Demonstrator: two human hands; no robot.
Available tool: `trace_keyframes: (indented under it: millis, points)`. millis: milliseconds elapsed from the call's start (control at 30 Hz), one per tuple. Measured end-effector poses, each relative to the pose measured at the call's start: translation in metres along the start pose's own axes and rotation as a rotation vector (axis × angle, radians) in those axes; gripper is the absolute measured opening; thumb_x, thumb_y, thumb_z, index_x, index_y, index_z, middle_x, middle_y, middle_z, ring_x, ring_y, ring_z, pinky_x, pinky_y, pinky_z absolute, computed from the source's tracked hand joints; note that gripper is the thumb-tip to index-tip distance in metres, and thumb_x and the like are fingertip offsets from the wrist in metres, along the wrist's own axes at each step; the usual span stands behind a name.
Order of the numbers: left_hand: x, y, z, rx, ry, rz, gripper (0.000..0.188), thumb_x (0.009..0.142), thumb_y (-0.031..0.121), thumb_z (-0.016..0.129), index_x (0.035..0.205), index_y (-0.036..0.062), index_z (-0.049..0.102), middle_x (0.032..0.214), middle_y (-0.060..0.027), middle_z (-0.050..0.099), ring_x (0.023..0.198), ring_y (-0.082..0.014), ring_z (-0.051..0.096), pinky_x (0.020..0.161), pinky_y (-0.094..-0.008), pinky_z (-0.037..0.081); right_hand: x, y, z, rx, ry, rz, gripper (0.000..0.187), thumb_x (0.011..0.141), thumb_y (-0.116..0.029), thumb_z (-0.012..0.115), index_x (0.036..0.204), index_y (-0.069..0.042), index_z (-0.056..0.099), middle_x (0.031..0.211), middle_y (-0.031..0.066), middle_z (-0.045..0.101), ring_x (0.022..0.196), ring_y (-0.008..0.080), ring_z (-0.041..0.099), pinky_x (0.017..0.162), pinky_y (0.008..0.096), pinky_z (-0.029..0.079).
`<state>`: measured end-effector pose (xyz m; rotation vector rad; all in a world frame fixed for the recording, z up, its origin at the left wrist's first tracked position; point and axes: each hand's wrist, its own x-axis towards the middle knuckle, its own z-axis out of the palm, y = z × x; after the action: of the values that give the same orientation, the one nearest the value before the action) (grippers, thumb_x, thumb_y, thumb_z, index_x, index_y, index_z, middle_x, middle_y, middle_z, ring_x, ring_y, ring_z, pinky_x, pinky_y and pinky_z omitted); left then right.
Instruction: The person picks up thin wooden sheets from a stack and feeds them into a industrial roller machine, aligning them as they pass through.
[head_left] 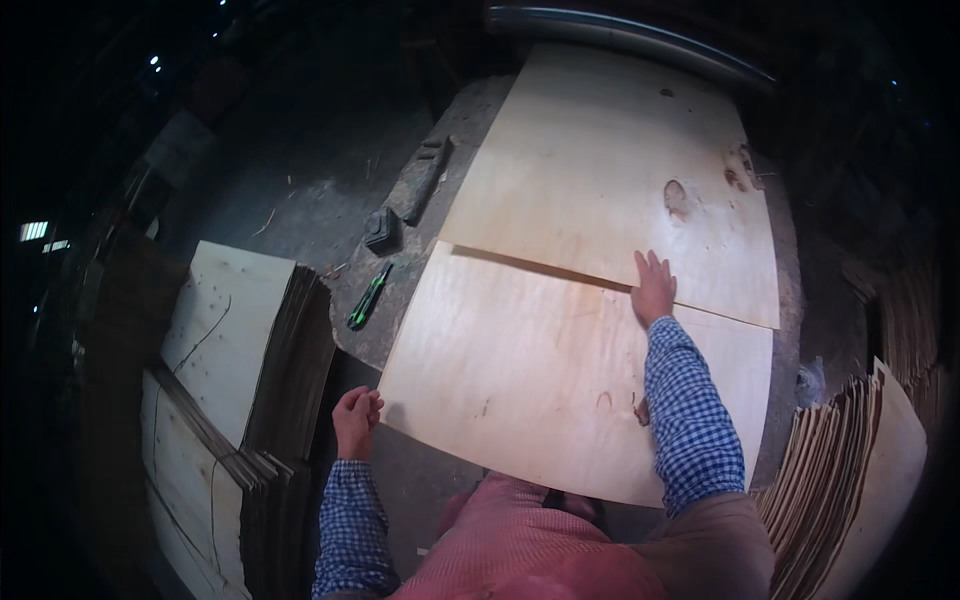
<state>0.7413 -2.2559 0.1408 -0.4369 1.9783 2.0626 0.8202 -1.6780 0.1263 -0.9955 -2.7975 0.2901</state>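
L hand (355, 420): fingers curled, just beside L corner of near sheet (530, 370); cannot tell if it grips.
R hand (655, 290): open, fingers spread, on near edge of far sheet (600, 170).
Sheets: wood, on table (375, 340); far one overlaps near one.
Knife (369, 298): green/blk, L of sheets.
Sides: L stack (235, 310), R stack (830, 470), thin wood pcs.

Head-worn fisheye view, facing down and forward, close above nearer wood sheet (560, 375).

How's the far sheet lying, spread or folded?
Spread. The far sheet lies broad and open, no fold showing; the right hand is at its near edge.
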Motion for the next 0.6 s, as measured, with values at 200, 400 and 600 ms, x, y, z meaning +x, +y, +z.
trace_keyframes:
  millis: [200,400,600]
  points:
    - [0.045,-0.040,0.006,0.488,0.027,0.109,0.028,0.088,0.014,0.065,0.113,0.0001,0.068,0.096,-0.0056,0.072,0.086,-0.0139,0.067,0.074,-0.0278,0.052,0.035,0.004,-0.013,-0.067,-0.285,0.078,0.089,0.081,-0.054,0.068,0.154,-0.016,0.034,0.161,0.0169,0.025,0.147,0.0438,0.022,0.112,0.0610,0.032]
    - [0.070,-0.036,0.012,0.849,-0.072,0.202,0.026,0.086,0.022,0.069,0.102,0.0008,0.072,0.088,-0.0094,0.072,0.080,-0.0162,0.068,0.071,-0.0308,0.053,-0.143,-0.008,-0.005,-0.075,-0.263,-0.054,0.093,0.079,-0.054,0.071,0.153,-0.010,0.036,0.162,0.0237,0.018,0.148,0.0461,0.017,0.112,0.0645,0.026]
    - [0.084,0.005,0.002,0.700,-0.258,-0.078,0.023,0.090,0.024,0.069,0.096,0.0024,0.069,0.085,-0.0073,0.070,0.073,-0.0150,0.066,0.065,-0.0321,0.052,-0.357,-0.042,-0.029,0.050,-0.301,-0.086,0.094,0.070,-0.052,0.081,0.145,-0.007,0.046,0.157,0.0287,0.027,0.146,0.0452,0.024,0.110,0.0620,0.029]
